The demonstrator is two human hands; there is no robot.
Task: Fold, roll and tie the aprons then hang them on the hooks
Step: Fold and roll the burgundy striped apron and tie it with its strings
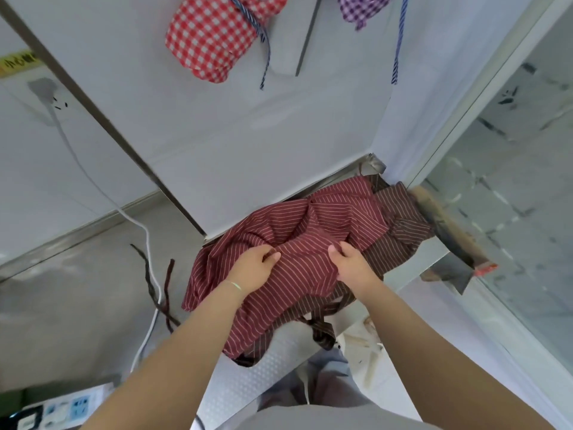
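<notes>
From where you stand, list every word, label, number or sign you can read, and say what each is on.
"小心": the first two characters on the yellow sign on the wall at far left; the rest is cut off and blurred.
Blue and white packaging at bottom left: printed icons and text, too small and blurred to read.
Red tag on the cardboard at right: too blurred to read.
The aprons bear no lettering.

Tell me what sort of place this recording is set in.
Probably a kitchen or utility corner, though that is uncertain: rolled gingham aprons, red gingham apron and purple gingham apron, hang on a white wall, a metal shelf holds the striped apron, and a wall socket feeds a cable.
</notes>
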